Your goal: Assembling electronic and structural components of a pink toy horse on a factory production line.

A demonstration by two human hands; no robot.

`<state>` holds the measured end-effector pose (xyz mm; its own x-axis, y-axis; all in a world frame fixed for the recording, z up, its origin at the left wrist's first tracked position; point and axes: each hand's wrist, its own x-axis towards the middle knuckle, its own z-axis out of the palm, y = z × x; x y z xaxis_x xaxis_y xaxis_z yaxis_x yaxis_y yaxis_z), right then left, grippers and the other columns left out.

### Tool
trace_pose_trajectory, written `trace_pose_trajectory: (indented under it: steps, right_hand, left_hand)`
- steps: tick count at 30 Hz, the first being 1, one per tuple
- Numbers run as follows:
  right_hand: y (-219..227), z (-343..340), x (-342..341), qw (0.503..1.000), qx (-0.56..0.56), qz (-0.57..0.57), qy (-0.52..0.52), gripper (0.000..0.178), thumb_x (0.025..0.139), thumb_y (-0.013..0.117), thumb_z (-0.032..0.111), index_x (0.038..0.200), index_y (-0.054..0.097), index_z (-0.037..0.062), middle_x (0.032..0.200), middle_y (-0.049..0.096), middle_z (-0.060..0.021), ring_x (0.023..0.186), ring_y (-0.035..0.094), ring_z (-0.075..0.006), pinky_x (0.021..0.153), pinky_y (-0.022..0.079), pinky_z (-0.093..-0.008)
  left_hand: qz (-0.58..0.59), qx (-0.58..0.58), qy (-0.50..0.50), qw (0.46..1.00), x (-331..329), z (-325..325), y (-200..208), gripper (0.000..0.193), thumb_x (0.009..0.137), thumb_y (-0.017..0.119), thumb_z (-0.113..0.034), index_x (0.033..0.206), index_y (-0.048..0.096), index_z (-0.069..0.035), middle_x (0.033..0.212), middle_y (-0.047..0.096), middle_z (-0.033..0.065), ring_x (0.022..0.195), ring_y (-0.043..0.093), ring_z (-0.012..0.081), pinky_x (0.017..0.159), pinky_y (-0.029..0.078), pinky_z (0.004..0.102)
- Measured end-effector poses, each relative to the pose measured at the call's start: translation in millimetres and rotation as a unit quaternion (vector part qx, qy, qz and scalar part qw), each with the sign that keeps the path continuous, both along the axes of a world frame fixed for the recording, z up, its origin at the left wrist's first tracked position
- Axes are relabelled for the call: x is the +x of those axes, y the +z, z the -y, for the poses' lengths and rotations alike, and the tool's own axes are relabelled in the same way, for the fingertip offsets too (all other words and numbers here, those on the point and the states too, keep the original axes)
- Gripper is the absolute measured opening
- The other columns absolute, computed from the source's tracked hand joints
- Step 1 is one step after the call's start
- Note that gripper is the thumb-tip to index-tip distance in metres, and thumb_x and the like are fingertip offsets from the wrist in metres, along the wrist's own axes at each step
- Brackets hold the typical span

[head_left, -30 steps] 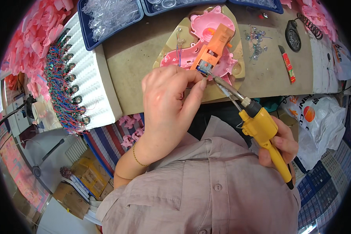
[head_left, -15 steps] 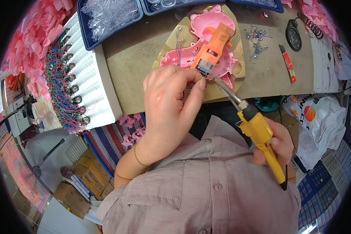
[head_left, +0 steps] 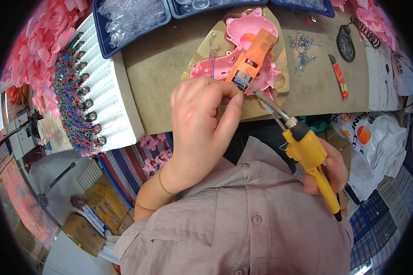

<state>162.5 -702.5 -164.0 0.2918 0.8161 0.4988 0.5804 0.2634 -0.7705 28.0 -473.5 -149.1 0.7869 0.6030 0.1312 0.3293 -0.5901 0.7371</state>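
I have the right hand (head_left: 333, 170) wrapped round a yellow soldering iron (head_left: 309, 151), its tip by the lower end of an orange housing (head_left: 260, 47). The left hand (head_left: 205, 120) is pinched, thumb against forefinger, at that same end; what sits between them is too small for me to tell. The housing lies slantwise over a pink shell (head_left: 248, 25) in a tan holder (head_left: 282, 55) on the surface (head_left: 156, 82), and my left hand blocks my view of the holder's near edge. Blue bins (head_left: 109, 50) hem in the far side. Left stands a white ridged tray (head_left: 117, 103) with bundled wires (head_left: 71, 105); right of the holder lie small clear parts (head_left: 303, 43), a red cutter (head_left: 339, 79) and a black oval object (head_left: 346, 46) near a coiled cord (head_left: 366, 31)
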Motion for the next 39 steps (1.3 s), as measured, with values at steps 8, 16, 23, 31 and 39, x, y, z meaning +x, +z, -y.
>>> trace_pose_trajectory:
  steps: [8,16,23,31,39]
  right_hand:
    - [-4.0,9.5,1.9,0.999,-0.006,-0.034,-0.015,0.061,0.087,0.068,0.021,0.135,0.032,0.0054,0.122,0.048,-0.0398,0.105,0.061,-0.0409,0.083,0.053,-0.0425]
    - [-2.9,11.8,9.3,0.997,0.011,-0.075,-0.016,0.063,0.088,0.066,0.016,0.138,0.03,0.0051,0.134,0.04,-0.0356,0.123,0.049,-0.0394,0.1,0.042,-0.0437]
    - [-5.0,8.1,-1.8,0.986,0.045,-0.117,-0.106,0.058,0.088,0.066,0.029,0.132,0.041,0.0029,0.125,0.053,-0.0251,0.115,0.055,-0.0328,0.1,0.043,-0.0447]
    - [-2.0,20.0,4.4,0.96,0.051,-0.126,-0.243,0.05,0.087,0.064,0.023,0.127,0.044,-0.0001,0.126,0.053,-0.0181,0.115,0.055,-0.0298,0.1,0.044,-0.0435]
    - [-3.2,16.4,17.0,0.939,0.081,-0.133,-0.307,0.056,0.089,0.06,0.024,0.134,0.04,-0.0012,0.124,0.051,-0.0178,0.115,0.053,-0.0272,0.093,0.048,-0.0398]
  left_hand:
    - [0.006,0.004,0.002,1.0,0.8,1.4,-1.8,0.005,0.08,0.066,-0.005,0.08,0.062,-0.002,0.076,0.06,0.0049,0.075,0.05,0.0195,0.071,0.04,0.0299]
    - [0.034,-0.003,0.009,0.999,1.1,0.5,-5.7,0.007,0.077,0.068,-0.009,0.08,0.063,-0.007,0.072,0.055,0.0045,0.076,0.052,0.0242,0.074,0.036,0.0355]
    - [0.006,0.013,-0.005,1.0,-2.3,-2.4,1.7,0.007,0.077,0.069,-0.009,0.082,0.063,-0.007,0.077,0.058,0.0035,0.081,0.053,0.0238,0.077,0.036,0.0355]
    - [0.117,-0.144,0.186,0.965,-48.3,-32.9,-11.6,0.01,0.089,0.061,-0.008,0.094,0.063,0.001,0.1,0.064,0.009,0.088,0.058,0.0156,0.078,0.045,0.0274]
    - [0.055,-0.413,0.151,0.896,-26.5,-35.5,5.8,0.028,0.094,0.058,-0.021,0.1,0.064,0.005,0.08,0.067,0.0046,0.068,0.052,0.0062,0.064,0.041,0.0196]
